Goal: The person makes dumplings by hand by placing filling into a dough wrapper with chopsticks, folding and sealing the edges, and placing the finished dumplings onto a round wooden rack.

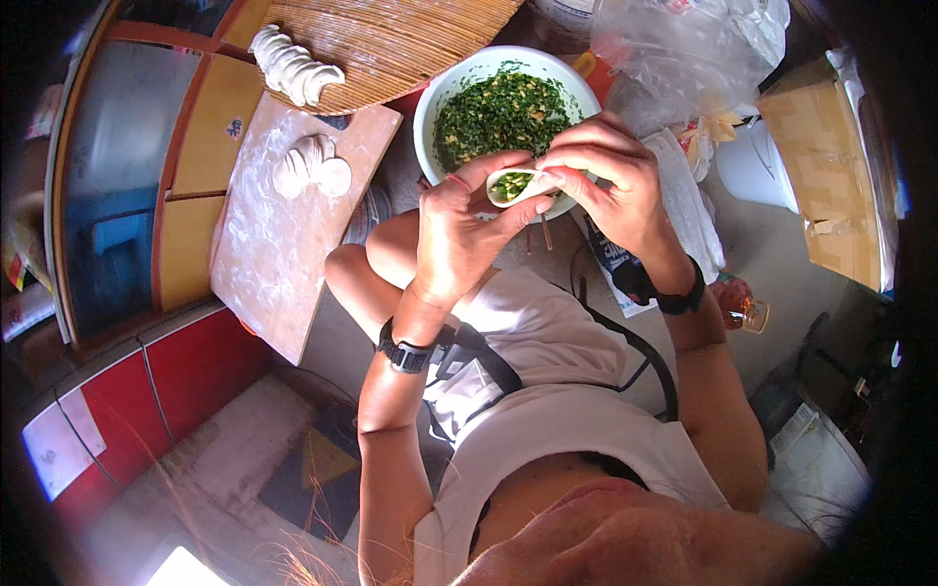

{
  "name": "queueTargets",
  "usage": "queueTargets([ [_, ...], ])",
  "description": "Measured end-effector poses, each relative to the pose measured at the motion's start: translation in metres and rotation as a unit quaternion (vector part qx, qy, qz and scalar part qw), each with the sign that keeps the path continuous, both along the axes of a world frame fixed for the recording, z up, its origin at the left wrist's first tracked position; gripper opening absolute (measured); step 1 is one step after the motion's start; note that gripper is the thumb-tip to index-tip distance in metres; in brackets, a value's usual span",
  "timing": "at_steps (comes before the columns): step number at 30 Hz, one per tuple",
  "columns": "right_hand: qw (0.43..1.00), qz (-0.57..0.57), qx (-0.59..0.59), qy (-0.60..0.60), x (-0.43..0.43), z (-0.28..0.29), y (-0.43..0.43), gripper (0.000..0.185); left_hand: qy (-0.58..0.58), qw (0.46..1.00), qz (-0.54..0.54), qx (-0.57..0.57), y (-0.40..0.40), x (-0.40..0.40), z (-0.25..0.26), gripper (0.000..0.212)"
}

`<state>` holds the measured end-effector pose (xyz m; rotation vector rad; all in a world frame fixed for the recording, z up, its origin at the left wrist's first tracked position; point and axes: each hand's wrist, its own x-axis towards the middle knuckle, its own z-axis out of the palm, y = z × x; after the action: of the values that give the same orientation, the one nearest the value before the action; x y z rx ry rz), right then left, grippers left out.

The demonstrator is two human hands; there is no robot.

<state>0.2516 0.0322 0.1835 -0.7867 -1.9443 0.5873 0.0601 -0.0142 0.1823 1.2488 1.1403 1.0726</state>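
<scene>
Between my two hands is a dumpling wrapper (529, 192) folded partway over a chopped green and yellow filling (507, 187). My left hand (458, 220) holds its left side and lower edge, the thumb along the bottom. With thumb and fingers, my right hand (612, 176) pinches the wrapper's right end. Just beyond and partly beneath my hands stands a white bowl (426, 110) of chopped greens with yellow bits (506, 110). Thin sticks, apparently chopsticks (547, 233), show below the bowl's near rim.
A floured board (256, 242) at the left carries several round wrappers (311, 168). Behind it, a row of folded dumplings (289, 66) lies on a slatted tray (396, 44). Plastic bags (689, 58), a white bucket (751, 165), a cardboard box (828, 161) and a bottle (736, 302) stand at the right.
</scene>
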Motion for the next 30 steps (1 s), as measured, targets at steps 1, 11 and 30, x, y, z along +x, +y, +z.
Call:
queueTargets([
  [1,1.000,-0.020,-0.009,0.014,-0.002,-0.001,-0.002,0.012,0.000,1.000,0.001,-0.001,-0.001,0.002,0.000,0.047],
  [11,0.977,-0.112,-0.096,0.155,-0.020,-0.014,-0.019,0.015,-0.169,0.986,-0.003,-0.015,-0.004,0.011,-0.015,0.041],
  [30,0.998,0.049,-0.025,-0.020,-0.009,0.019,-0.002,0.020,0.025,0.997,-0.036,0.061,-0.001,-0.006,-0.013,0.040],
])
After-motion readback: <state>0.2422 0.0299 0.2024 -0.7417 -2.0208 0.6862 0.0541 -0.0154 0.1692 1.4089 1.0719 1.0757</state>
